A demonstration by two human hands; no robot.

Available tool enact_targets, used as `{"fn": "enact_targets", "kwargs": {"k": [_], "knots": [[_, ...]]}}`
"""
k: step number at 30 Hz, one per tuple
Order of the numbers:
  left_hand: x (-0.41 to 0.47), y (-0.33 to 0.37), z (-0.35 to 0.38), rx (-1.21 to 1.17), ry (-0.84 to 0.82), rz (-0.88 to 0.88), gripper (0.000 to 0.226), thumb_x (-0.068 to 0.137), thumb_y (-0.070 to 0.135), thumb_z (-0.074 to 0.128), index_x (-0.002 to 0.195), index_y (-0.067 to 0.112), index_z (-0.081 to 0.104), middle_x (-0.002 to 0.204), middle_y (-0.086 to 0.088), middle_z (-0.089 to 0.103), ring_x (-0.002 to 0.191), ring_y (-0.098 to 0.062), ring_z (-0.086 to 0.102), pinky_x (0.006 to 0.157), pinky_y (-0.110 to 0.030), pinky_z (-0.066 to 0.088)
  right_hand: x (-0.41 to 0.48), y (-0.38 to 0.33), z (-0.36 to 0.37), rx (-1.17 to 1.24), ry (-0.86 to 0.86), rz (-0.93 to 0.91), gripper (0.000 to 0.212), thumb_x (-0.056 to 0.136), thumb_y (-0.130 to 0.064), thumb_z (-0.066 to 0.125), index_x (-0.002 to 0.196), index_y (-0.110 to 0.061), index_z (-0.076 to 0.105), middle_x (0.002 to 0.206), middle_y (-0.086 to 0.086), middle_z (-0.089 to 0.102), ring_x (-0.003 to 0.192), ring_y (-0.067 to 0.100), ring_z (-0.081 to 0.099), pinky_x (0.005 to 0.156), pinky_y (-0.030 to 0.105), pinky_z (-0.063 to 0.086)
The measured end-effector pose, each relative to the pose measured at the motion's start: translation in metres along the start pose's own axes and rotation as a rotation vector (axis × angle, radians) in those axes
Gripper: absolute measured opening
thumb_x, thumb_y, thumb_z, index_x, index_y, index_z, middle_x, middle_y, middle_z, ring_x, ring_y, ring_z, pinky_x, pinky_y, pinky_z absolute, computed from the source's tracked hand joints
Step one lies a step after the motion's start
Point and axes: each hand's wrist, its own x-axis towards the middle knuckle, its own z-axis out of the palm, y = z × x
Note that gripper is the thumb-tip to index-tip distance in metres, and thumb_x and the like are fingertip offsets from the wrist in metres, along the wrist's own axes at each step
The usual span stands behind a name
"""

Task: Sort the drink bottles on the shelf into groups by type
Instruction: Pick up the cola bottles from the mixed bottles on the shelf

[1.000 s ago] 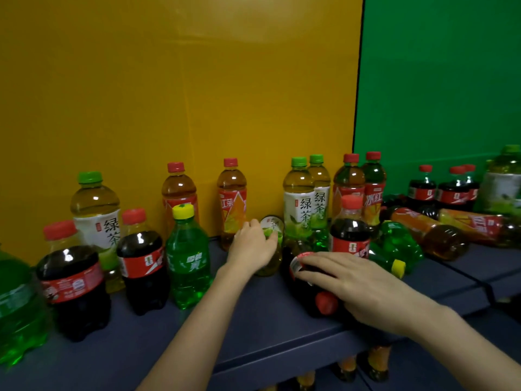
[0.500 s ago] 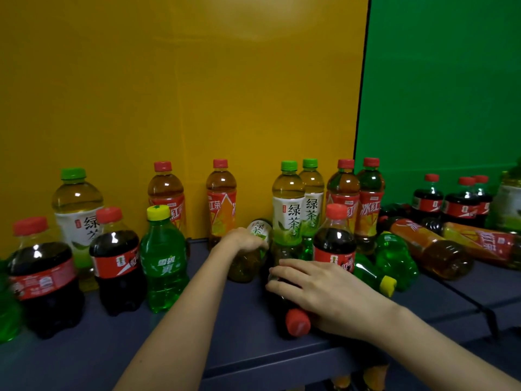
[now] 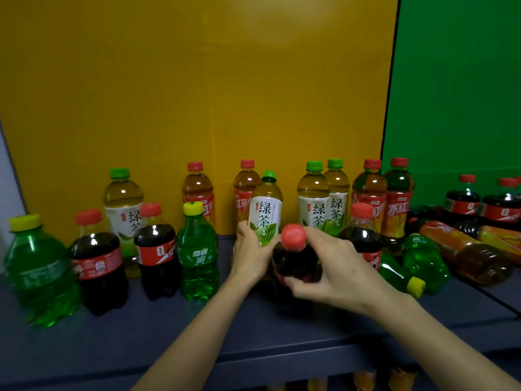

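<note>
My left hand (image 3: 249,253) grips a green tea bottle (image 3: 265,206) with a white label and green cap, held upright in the middle of the shelf. My right hand (image 3: 335,266) grips a cola bottle (image 3: 294,249) with a red cap, tipped up toward me just in front of the tea. Two cola bottles (image 3: 158,249) and two green soda bottles (image 3: 198,255) stand at the left. Green tea bottles (image 3: 314,201) and red-capped iced tea bottles (image 3: 369,193) stand along the back wall.
The dark grey shelf (image 3: 253,328) has a front edge close to me. On the right, green soda bottles (image 3: 423,258) and iced tea bottles (image 3: 465,255) lie on their sides. More cola bottles (image 3: 462,198) stand at the far right. Bottle tops show on a lower shelf.
Both bottles lay on their sides before. My left hand has stood the green tea bottle upright, and my right hand has tipped the cola bottle up, cap toward me.
</note>
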Motion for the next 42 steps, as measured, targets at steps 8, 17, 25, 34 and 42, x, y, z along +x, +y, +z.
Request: {"fn": "enact_targets", "kwargs": {"k": [8, 17, 25, 34, 42], "knots": [[-0.016, -0.015, -0.014, -0.206, 0.082, 0.112, 0.063, 0.081, 0.013, 0.067, 0.123, -0.001, 0.023, 0.12, -0.015, 0.047, 0.108, -0.025, 0.051, 0.082, -0.032, 0.042, 0.015, 0.001, 0.031, 0.232, 0.127, 0.25, 0.054, 0.072, -0.052, 0.062, 0.12, -0.033, 0.045, 0.109, -0.016, 0.06, 0.101, 0.0, 0.056, 0.09, 0.027, 0.048], [-0.018, -0.025, -0.029, -0.283, -0.034, 0.089, 0.068, 0.082, 0.013, 0.068, 0.132, 0.007, 0.023, 0.127, -0.011, 0.047, 0.116, -0.023, 0.051, 0.091, -0.032, 0.045, 0.018, -0.015, 0.04, 0.25, 0.121, 0.343, 0.053, 0.084, -0.042, 0.06, 0.129, -0.038, 0.034, 0.117, -0.025, 0.048, 0.11, -0.004, 0.047, 0.099, 0.022, 0.039], [-0.067, -0.024, -0.044, -0.14, 0.127, 0.444, 0.06, 0.091, 0.011, 0.053, 0.144, 0.015, 0.025, 0.151, 0.001, 0.025, 0.139, -0.008, 0.022, 0.109, -0.01, 0.015, -0.023, -0.035, 0.008, -0.077, 0.128, 0.308, 0.043, 0.092, -0.028, 0.051, 0.134, -0.024, 0.045, 0.131, -0.011, 0.05, 0.121, 0.005, 0.047, 0.103, 0.027, 0.04], [-0.111, 0.028, 0.001, -0.103, -0.024, 0.965, 0.011, 0.087, 0.013, 0.049, 0.089, 0.014, 0.06, 0.09, 0.007, 0.058, 0.086, -0.007, 0.055, 0.073, -0.022, 0.046, -0.085, 0.02, -0.058, -0.129, 0.272, 0.494, 0.025, 0.09, -0.006, 0.053, 0.102, -0.022, 0.067, 0.096, -0.018, 0.063, 0.095, -0.001, 0.059, 0.083, 0.017, 0.047], [-0.125, 0.067, 0.087, 0.095, -0.201, 0.851, 0.024, 0.088, 0.02, 0.041, 0.11, 0.025, 0.05, 0.11, 0.016, 0.048, 0.105, 0.001, 0.045, 0.087, -0.01, 0.032, -0.108, 0.121, -0.101, -0.057, 0.21, 0.67, 0.021, 0.091, -0.013, 0.054, 0.109, -0.019, 0.062, 0.101, -0.008, 0.062, 0.1, 0.013, 0.059, 0.088, 0.03, 0.046]]}}
